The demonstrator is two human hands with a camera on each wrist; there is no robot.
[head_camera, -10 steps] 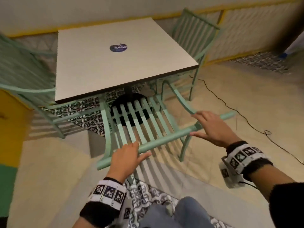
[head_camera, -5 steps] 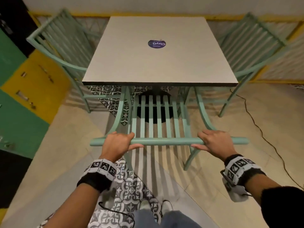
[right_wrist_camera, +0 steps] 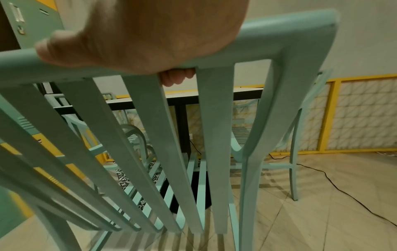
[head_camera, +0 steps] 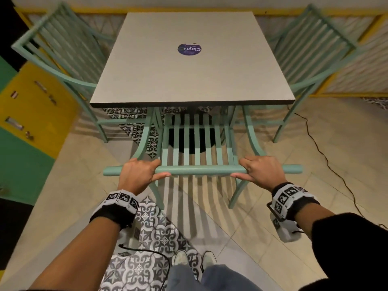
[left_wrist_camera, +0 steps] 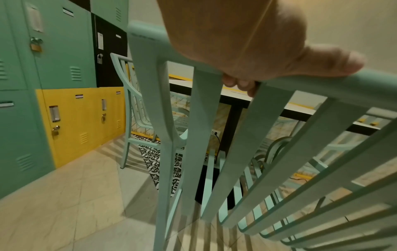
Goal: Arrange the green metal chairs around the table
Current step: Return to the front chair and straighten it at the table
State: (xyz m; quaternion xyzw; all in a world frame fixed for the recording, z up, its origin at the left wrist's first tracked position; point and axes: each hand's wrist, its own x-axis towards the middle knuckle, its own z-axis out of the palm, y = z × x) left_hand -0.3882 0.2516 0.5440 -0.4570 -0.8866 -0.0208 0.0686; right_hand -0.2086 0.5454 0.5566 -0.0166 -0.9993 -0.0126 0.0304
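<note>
On the left, a green chair (head_camera: 52, 51) stands beside the tabletop (head_camera: 189, 59), near the green and yellow lockers (left_wrist_camera: 64, 84). In the middle, the near chair (head_camera: 195, 143) faces the tabletop, and the front of its seat goes a little way under the edge. The left hand (head_camera: 137, 175) grips the top bar (head_camera: 201, 170) of this chair near its left end, with the fingers curled over the bar and the thumb along it. The right hand (head_camera: 262, 171) grips the same bar near its right end in the same way. On the right, another green chair (head_camera: 315, 45) stands beside the tabletop, and a black cord (head_camera: 327, 164) lies across the floor close to it. I think the near chair is almost in its place and needs just a small push. If the push is too hard, the chair may bump the black post under the tabletop or knock the side chairs, whose legs stand close by. If one hand pushes more than the other, the chair may turn and end up crooked. The back right leg is not far from the cord, so sliding that way could catch it.
</note>
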